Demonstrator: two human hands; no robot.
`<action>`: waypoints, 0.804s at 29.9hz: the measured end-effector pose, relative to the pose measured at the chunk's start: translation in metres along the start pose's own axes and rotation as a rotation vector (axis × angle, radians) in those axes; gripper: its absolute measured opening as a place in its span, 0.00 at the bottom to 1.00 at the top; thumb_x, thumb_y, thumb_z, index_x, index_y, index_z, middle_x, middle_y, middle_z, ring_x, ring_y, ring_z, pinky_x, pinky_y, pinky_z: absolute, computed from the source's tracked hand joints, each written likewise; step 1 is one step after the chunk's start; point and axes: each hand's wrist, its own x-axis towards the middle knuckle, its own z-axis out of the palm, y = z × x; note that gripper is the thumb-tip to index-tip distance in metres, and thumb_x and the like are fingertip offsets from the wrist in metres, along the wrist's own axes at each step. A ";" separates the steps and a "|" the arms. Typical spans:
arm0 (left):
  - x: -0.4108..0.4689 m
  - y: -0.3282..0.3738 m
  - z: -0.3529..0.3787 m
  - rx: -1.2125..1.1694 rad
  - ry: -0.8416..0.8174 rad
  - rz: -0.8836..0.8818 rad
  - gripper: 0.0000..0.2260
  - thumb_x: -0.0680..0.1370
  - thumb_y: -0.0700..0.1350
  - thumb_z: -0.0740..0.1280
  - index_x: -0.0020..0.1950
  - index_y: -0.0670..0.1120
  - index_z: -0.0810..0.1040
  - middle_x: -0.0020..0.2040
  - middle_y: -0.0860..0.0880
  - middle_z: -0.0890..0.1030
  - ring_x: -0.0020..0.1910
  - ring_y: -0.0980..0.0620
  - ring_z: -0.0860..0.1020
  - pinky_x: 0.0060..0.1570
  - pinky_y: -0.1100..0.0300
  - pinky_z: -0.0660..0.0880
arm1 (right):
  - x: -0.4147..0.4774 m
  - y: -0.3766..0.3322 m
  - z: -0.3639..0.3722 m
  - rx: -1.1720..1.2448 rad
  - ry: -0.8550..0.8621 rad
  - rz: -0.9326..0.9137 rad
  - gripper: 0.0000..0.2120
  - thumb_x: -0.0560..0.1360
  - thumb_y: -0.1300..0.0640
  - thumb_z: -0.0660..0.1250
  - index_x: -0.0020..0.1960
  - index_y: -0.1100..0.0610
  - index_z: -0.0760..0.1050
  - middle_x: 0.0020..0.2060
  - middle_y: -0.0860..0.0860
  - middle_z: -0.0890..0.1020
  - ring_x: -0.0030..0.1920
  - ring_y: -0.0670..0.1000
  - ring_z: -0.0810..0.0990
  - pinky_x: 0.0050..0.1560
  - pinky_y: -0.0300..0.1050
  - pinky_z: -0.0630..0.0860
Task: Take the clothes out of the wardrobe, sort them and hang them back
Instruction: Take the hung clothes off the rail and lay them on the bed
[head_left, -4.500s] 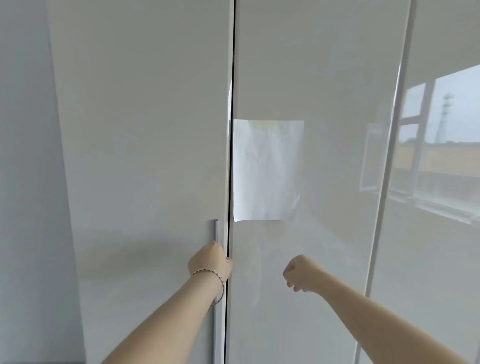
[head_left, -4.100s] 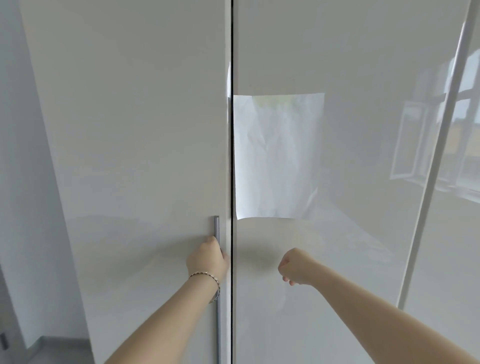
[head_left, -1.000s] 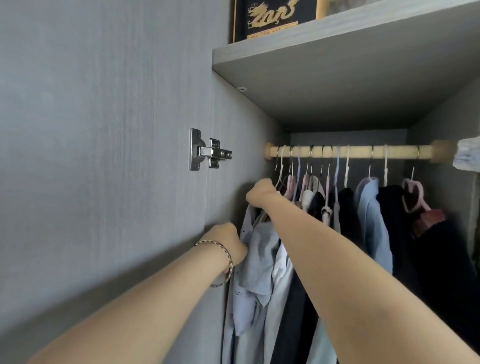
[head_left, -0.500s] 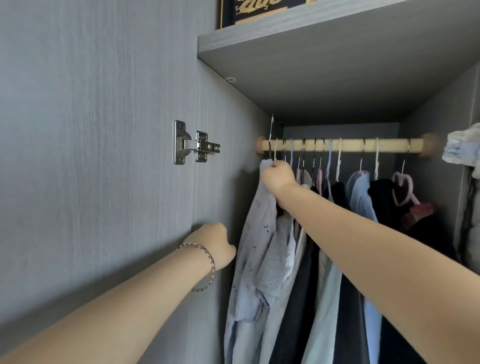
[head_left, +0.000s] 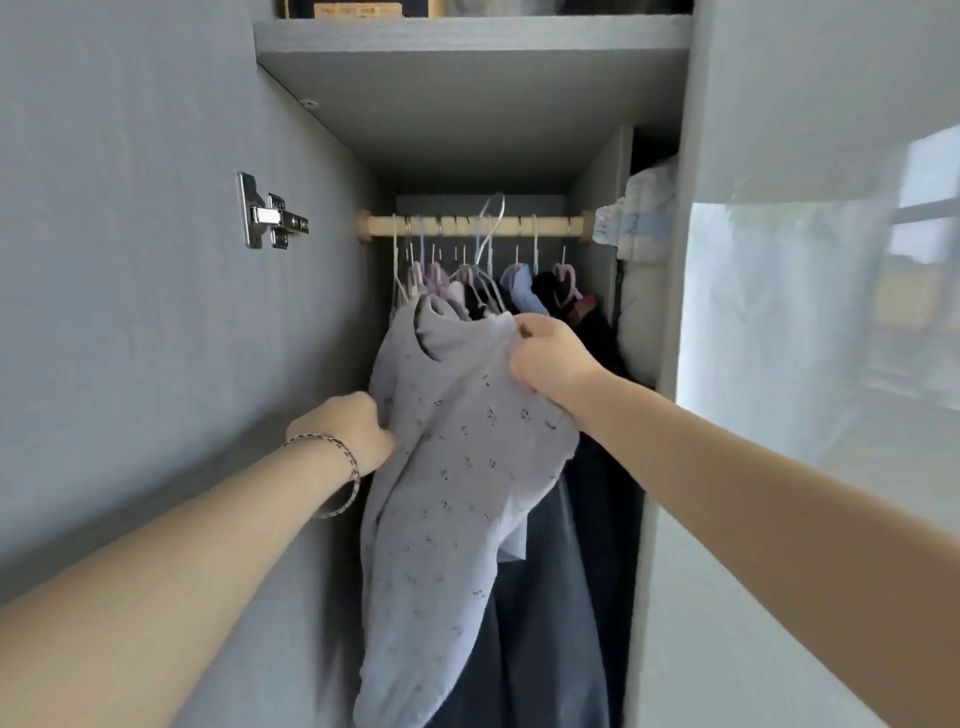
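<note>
Two hands on one garment. Right hand (head_left: 553, 358) is closed in a fist on the shoulder of the pale blue printed top (head_left: 457, 467), apparently gripping fabric and hanger together so the top can't slide off. Left hand (head_left: 358, 426) is curled against the top's left edge, likely steadying or gathering it; whether those fingers actually pinch cloth I can't tell, they're hidden behind the fabric.

The top's wire hanger (head_left: 488, 244) looks tilted, hook up at rail height. Can't tell if it has cleared the wooden rail (head_left: 475, 226). The top sits forward of the other hung clothes (head_left: 524, 283), at the front of the open wardrobe, hem hanging free.

Judgement: first item coming out, sorting not started. Remaining clothes are packed tight on the rail, so hooks could snag neighbours on the way out. A folded bundle (head_left: 641, 223) sits in the next compartment to the right — not involved.
</note>
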 end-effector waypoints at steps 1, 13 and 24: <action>-0.011 0.005 0.004 -0.004 -0.021 0.036 0.08 0.77 0.46 0.59 0.41 0.44 0.72 0.43 0.46 0.77 0.45 0.45 0.77 0.46 0.57 0.75 | -0.023 0.001 -0.009 -0.013 0.013 0.005 0.17 0.75 0.71 0.51 0.52 0.58 0.75 0.36 0.52 0.75 0.34 0.51 0.72 0.29 0.35 0.68; -0.196 0.132 0.076 -0.080 -0.343 0.519 0.14 0.77 0.43 0.60 0.31 0.45 0.67 0.34 0.47 0.70 0.37 0.46 0.72 0.38 0.60 0.68 | -0.313 0.038 -0.141 -0.256 0.148 0.326 0.25 0.73 0.74 0.53 0.58 0.49 0.74 0.52 0.57 0.81 0.40 0.50 0.78 0.35 0.36 0.72; -0.449 0.297 0.159 -0.132 -0.714 0.959 0.12 0.75 0.41 0.59 0.30 0.45 0.70 0.35 0.44 0.79 0.41 0.43 0.79 0.38 0.60 0.69 | -0.641 0.067 -0.210 -0.255 0.488 0.836 0.24 0.68 0.77 0.61 0.57 0.55 0.72 0.51 0.57 0.79 0.43 0.52 0.77 0.41 0.40 0.73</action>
